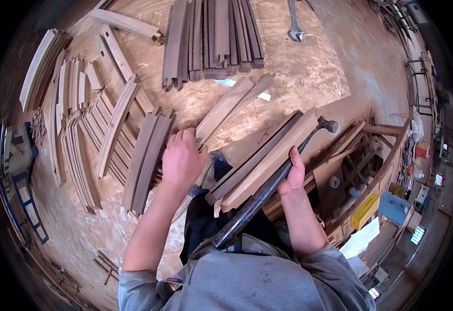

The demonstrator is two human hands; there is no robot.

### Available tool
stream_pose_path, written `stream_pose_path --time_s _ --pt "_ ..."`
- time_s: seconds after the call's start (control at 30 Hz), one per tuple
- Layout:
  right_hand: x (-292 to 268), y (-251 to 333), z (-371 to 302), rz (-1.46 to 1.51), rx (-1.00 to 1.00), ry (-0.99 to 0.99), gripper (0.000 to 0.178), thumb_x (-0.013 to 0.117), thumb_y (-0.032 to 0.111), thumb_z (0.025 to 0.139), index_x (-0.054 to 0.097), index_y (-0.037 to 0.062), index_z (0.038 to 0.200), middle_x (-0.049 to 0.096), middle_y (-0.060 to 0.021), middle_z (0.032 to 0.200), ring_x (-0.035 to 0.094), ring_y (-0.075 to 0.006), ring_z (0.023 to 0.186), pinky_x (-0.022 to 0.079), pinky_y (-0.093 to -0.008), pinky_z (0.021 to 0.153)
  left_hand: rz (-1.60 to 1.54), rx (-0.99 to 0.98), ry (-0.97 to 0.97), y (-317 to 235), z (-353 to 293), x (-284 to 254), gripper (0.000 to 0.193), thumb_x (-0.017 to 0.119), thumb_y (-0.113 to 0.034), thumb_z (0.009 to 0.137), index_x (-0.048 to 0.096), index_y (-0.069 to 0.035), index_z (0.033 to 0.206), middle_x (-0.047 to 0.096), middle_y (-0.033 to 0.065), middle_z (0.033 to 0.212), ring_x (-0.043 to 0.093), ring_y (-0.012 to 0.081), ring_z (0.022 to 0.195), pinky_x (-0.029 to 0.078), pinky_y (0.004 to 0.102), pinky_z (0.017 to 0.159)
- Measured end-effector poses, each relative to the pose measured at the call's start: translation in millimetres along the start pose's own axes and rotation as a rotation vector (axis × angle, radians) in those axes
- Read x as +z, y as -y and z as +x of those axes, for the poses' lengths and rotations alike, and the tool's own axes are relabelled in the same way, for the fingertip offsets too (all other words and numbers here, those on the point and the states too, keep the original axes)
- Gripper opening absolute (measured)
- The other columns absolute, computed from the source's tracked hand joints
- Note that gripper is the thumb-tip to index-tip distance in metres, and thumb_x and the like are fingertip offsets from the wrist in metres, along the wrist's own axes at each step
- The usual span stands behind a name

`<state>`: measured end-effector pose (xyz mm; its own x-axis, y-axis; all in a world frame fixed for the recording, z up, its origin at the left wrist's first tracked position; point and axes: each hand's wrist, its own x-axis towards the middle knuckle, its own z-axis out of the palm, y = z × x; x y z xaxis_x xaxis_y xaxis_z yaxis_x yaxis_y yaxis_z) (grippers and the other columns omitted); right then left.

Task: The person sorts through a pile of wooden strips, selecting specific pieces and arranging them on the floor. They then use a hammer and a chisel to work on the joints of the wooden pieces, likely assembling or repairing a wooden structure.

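Note:
My left hand (182,158) is closed, its curled fingers at the near end of a pair of light wooden strips (226,109) that slant away over the board. Beside its wrist lie dark curved wooden pieces (151,155). Across my right palm runs the black handle of a hammer (260,199), head pointing away to the right. The thumb of my right hand (293,176) is raised along the handle; its other fingers are hidden underneath. Against the hammer's left side lies a bundle of long wooden pieces (273,163), one pale and others dark, over my lap.
Dark strips stand stacked (213,39) at the far middle of the work board, near an adjustable wrench (296,32). Several curved pale pieces (81,160) cover the left side. At right is a wooden crate frame (387,171) with offcuts, beside a yellow box (365,211).

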<state>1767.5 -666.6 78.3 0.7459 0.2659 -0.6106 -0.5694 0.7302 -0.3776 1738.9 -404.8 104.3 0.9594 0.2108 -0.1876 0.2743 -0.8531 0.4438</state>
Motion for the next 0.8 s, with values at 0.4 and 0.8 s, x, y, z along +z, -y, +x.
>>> stream_pose_path --time_s 0.4,0.8 --pt "-9 14 -17 0.047 -0.05 -0.052 0.053 0.052 0.033 0.095 0.042 0.0037 0.137 0.051 -0.0175 0.135 0.049 -0.0323 0.125 0.037 -0.0464 0.108 -0.296 -0.184 0.424 -21 21 1 0.039 0.067 -0.015 0.075 0.054 0.003 0.108 0.065 0.0156 0.1 0.063 0.0287 0.096 0.049 0.0368 0.085" --pt "2 9 -16 -0.013 -0.053 -0.048 0.068 0.056 0.037 0.091 0.032 -0.0008 0.143 0.044 -0.0205 0.141 0.043 -0.0348 0.129 0.03 -0.0457 0.112 -2.226 -0.446 0.346 103 -89 -25 0.062 0.061 -0.022 0.068 0.05 0.007 0.121 0.06 0.0225 0.105 0.063 0.0317 0.09 0.056 0.0388 0.074"
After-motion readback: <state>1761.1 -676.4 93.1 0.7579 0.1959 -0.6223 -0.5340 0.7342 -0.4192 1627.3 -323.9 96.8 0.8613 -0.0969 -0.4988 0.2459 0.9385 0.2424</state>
